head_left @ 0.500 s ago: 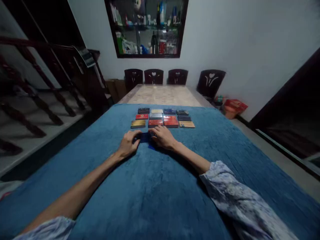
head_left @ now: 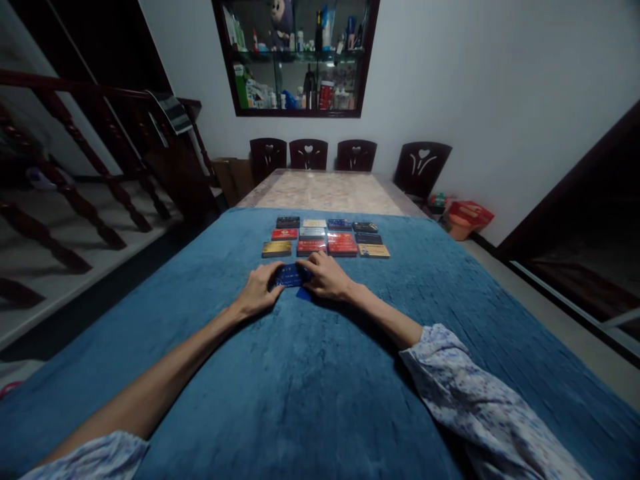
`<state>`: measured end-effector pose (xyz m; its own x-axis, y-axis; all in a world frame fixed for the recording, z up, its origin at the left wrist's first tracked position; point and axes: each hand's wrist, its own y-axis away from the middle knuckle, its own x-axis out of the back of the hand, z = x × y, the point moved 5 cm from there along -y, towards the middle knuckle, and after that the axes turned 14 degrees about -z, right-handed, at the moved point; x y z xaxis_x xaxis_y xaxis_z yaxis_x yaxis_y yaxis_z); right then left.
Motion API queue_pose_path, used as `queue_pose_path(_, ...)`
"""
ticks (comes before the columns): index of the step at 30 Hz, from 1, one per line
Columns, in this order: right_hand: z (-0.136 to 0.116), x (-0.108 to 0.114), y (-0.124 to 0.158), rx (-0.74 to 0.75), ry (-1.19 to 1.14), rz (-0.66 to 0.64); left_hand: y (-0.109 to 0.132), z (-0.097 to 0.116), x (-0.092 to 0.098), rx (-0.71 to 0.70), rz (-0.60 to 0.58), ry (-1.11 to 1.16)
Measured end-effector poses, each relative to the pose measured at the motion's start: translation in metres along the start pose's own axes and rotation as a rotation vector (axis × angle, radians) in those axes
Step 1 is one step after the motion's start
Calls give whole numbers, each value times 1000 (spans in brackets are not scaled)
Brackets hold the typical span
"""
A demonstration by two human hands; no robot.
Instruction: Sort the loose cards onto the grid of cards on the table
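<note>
A dark blue card (head_left: 291, 275) with pale print lies between my two hands, low over the cloth. My left hand (head_left: 260, 288) grips its left edge, thumb at the near side and fingers at the far side. At the card's right end, my right hand (head_left: 325, 276) holds it with curled fingers. Part of another blue piece (head_left: 303, 293) shows under my right hand; the rest is hidden. Just beyond are rows of card stacks, among them a gold stack (head_left: 277, 249), a red stack (head_left: 343, 248) and a yellowish stack (head_left: 373, 251).
A blue cloth (head_left: 300, 387) covers the near part of the long table, whose pale top (head_left: 327, 190) shows at the far end. Several dark chairs (head_left: 308, 155) stand behind it. A wooden railing (head_left: 95, 170) is at left, a red bag (head_left: 470, 212) on the floor at right.
The blue card between my hands now shows more of its printed face, tilted more toward me. My hands have stayed in nearly the same place.
</note>
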<state>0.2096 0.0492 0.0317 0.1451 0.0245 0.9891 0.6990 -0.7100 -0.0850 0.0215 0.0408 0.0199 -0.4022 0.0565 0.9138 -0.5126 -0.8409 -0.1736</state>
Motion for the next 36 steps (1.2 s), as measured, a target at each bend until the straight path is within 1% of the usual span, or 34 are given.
queue_pose_path(9, 2, 4, 1, -28, -5, -77, 0, -1, 1, 24, -30, 34)
queue_pose_path(13, 5, 7, 1, -21, -21, -95, -2, -1, 1, 34, -66, 35)
queue_pose_path(20, 10, 17, 5, -10, -14, -61, -7, 4, 6, -14, -116, 10)
queue_pose_path(25, 14, 21, 8, 9, -24, -55, -14, 7, 9, -4, -146, -5)
queue_pose_path(32, 27, 26, 13, 25, -32, -73, -27, 22, 12, -12, -177, -56)
queue_pose_path(36, 39, 29, 18, 35, -27, -49, -40, 32, 12, -33, -190, -81)
